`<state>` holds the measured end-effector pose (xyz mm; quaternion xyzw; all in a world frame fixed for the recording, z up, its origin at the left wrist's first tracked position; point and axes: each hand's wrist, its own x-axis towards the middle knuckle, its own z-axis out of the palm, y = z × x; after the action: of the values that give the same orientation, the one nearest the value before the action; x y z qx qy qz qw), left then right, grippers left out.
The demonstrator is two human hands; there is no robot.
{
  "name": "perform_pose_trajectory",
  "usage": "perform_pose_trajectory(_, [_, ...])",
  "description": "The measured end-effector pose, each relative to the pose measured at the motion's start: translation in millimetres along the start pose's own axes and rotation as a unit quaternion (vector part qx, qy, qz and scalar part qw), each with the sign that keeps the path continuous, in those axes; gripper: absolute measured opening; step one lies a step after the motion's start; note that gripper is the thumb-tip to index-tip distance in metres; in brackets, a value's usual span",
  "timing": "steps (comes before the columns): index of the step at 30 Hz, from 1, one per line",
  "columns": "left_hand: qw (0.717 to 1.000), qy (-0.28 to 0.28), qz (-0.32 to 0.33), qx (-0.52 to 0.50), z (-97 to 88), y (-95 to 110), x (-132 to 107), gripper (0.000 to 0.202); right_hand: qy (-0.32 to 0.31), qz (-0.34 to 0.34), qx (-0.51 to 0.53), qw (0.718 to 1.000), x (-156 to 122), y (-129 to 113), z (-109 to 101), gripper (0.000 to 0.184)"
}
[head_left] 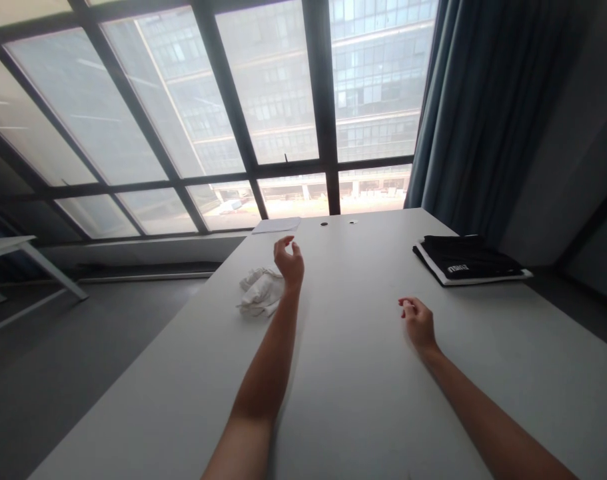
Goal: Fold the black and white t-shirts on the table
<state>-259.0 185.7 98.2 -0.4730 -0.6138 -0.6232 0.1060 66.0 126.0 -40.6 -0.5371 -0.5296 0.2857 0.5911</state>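
1. Window: dark-framed panes, beyond the table's far end
2. White table: the landmark for every entry below; it runs from you toward the window
3. Blue-grey curtain: hangs past the table's far right corner
4. Folded black garment: white lettering, lies flat on the table near its right edge, well apart from both your hands
5. Crumpled white cloth: on the table near its left edge, just beside your left wrist; I cannot tell whether they touch
6. Sheet of paper: at the table's far edge, left of centre
7. Your left hand: raised over the table, fingers loosely curved and apart, holding nothing
8. Your right hand: low over the table's middle, fingers loosely curled in, nothing visible in it
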Motion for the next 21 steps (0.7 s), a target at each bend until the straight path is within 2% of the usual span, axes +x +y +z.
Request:
perform_pose_trajectory(2, [0.996, -0.078, 0.002, 0.052, -2.2, -18, -4, 0.024, -0.004, 0.004, -0.008, 1.000, 0, 1, 0, 0.034])
perform_pose_trajectory(4, [0.991, -0.107, -0.006, 0.081, -14.6, -42, -5, 0.023, -0.009, 0.002, -0.014, 1.000, 1, 1, 2, 0.036])
perform_pose_trajectory(6, [0.984, -0.124, -0.039, 0.124, -35.2, -69, -1, 0.020, -0.012, -0.004, -0.018, 1.000, 2, 1, 4, 0.038])
perform_pose_trajectory(8, [0.958, -0.189, -0.103, 0.191, -58.3, -94, 7, 0.014, -0.013, -0.007, -0.021, 1.000, 2, 0, 7, 0.040])
perform_pose_trajectory(10, [0.939, -0.231, -0.139, 0.213, -78.3, -112, 18, 0.007, -0.014, -0.007, -0.025, 1.000, 2, -2, 9, 0.041])
perform_pose_trajectory(11, [0.936, -0.239, -0.146, 0.213, -86.3, -119, 25, 0.012, -0.016, -0.006, -0.026, 1.000, 1, -2, 10, 0.041])
perform_pose_trajectory(15, [0.949, -0.197, -0.133, 0.208, -107.9, -125, 66, 0.031, -0.021, -0.007, -0.035, 0.999, -1, -4, 10, 0.037])
perform_pose_trajectory(19, [0.974, -0.095, -0.082, 0.191, -119.4, -109, 133, 0.034, -0.029, 0.005, -0.051, 0.998, -1, -3, 8, 0.034])
perform_pose_trajectory(21, [0.991, -0.031, -0.036, 0.127, -120.7, -98, 166, 0.034, -0.032, 0.008, -0.060, 0.998, -1, -1, 8, 0.034])
